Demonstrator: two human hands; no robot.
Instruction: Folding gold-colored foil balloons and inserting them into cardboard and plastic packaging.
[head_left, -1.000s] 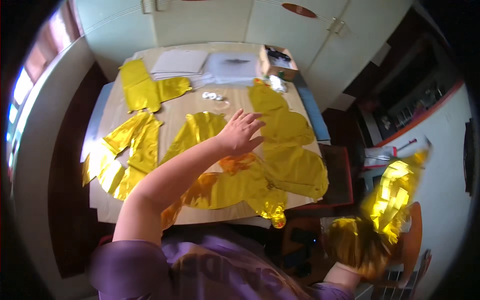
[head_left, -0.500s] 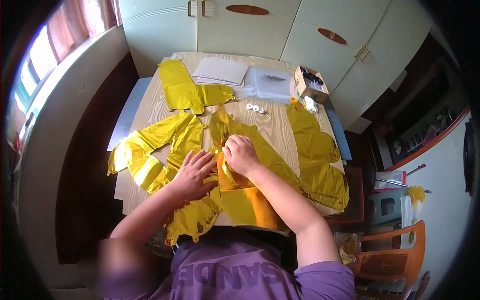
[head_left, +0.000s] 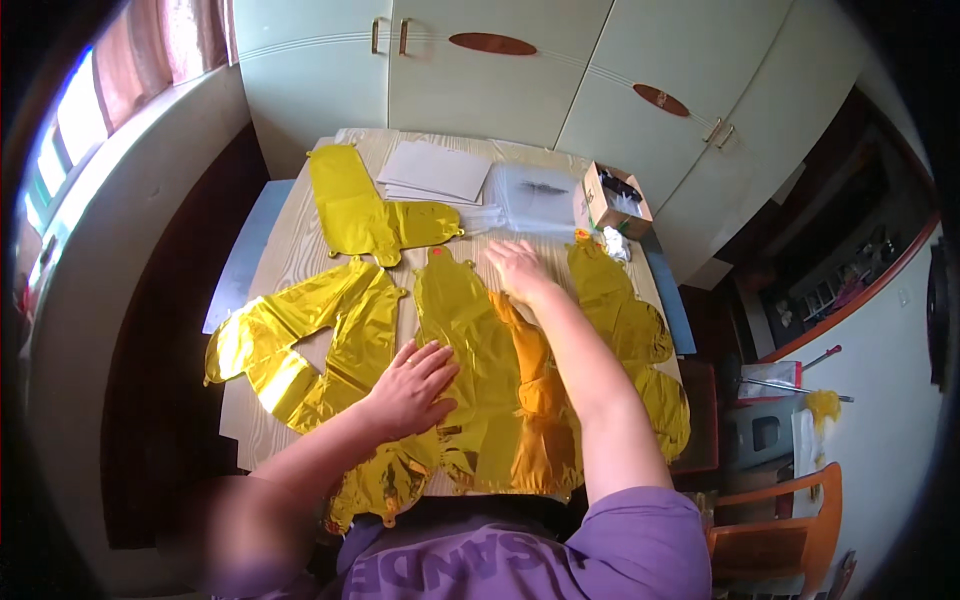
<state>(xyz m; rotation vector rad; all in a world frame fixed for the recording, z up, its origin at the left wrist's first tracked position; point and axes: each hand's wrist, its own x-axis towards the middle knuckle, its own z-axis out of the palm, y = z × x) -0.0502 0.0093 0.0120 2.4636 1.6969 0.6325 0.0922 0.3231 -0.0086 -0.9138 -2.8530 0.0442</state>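
Several flat, deflated gold foil balloons lie on the table. My left hand (head_left: 410, 388) rests palm down, fingers spread, on the left edge of the middle foil balloon (head_left: 455, 310). An orange-looking folded strip runs down that balloon's right side. Past its top right, my right hand (head_left: 520, 268) reaches over the tabletop with its fingers stretched out; what lies under them is hidden. Left of the middle one is a foil balloon with a hole (head_left: 365, 310). An L-shaped foil balloon (head_left: 350, 205) lies at the far left, another foil balloon (head_left: 610, 300) on the right.
Grey-white sheets (head_left: 440, 168) and a stack of clear plastic bags (head_left: 535, 200) lie along the table's far edge. A small open box (head_left: 612, 200) stands at the far right corner, with crumpled white material (head_left: 616, 245) before it. A wooden chair (head_left: 775, 530) is at right.
My right hand has left the middle balloon and moved away to where small white rolls lay. The balloon's raised top now lies flat. The view has tilted, shifting the table down.
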